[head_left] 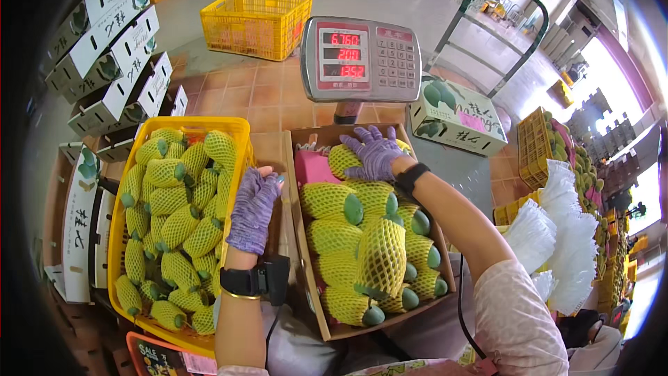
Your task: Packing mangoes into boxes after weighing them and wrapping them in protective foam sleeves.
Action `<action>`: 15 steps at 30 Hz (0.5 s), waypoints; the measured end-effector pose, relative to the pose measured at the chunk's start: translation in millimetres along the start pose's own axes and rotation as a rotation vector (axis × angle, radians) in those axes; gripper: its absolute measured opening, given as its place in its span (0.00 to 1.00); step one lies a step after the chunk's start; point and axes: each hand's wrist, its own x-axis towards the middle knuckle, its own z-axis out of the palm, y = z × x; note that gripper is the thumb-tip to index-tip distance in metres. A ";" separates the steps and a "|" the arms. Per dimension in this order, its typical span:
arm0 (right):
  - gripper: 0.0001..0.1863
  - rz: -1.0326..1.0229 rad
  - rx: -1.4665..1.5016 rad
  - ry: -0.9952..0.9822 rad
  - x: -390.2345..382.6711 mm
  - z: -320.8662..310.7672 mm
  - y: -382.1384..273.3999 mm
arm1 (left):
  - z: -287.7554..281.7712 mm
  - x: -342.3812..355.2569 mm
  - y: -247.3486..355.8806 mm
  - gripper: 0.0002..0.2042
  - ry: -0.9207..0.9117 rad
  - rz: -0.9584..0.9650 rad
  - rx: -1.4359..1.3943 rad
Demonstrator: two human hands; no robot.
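My right hand (pixel 376 155), in a purple knit glove, lies with fingers spread over a mango (pixel 341 161) in yellow foam netting at the carton's far end. Under it, the open brown carton (pixel 297 237) holds several netted mangoes, their green ends showing. One mango (pixel 381 257) lies on top of the others. Pink paper (pixel 319 166) shows in the far left corner. My left hand (pixel 253 207), also gloved with bare fingertips, is between the carton and a yellow crate (pixel 240 129) full of netted mangoes. Its fingers mostly point away, so their grip is hidden.
A scale display (pixel 362 59) with lit red digits stands behind the carton. A closed mango box (pixel 457 117) lies at its right. Stacked white cartons (pixel 122 52) stand left; a yellow basket (pixel 257 24) sits behind. White foam nets (pixel 557 223) and a cart handle (pixel 487 28) are right.
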 end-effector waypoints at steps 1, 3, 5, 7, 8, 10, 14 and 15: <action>0.42 -0.003 0.132 0.096 -13.6 -0.7 -1.3 | -4.1 -4.9 0.8 0.12 -0.002 -0.031 -0.021; 0.44 -0.250 0.339 0.039 -56.0 -8.0 7.6 | -11.4 -18.4 0.6 0.13 -0.026 -0.060 -0.042; 0.47 -0.477 0.547 -0.030 -90.1 -18.1 4.9 | -16.8 -28.7 1.6 0.13 -0.046 -0.111 -0.043; 0.49 -0.792 0.708 -0.272 -123.3 -24.4 -7.7 | -18.5 -35.8 2.4 0.12 -0.085 -0.149 -0.078; 0.49 -0.812 0.704 -0.264 -135.9 -24.7 -18.3 | -18.2 -39.0 2.4 0.12 -0.085 -0.153 -0.073; 0.47 -0.578 -0.313 -0.209 -154.0 -19.8 -42.5 | -15.7 -43.2 2.4 0.12 -0.124 -0.143 -0.085; 0.44 -0.649 -0.408 -0.105 -159.3 -18.6 -45.8 | -7.8 -55.1 2.4 0.10 -0.352 -0.022 -0.043; 0.42 -0.607 -0.337 -0.012 -164.0 -17.0 -42.1 | -5.2 -57.6 3.3 0.10 -0.423 0.011 0.043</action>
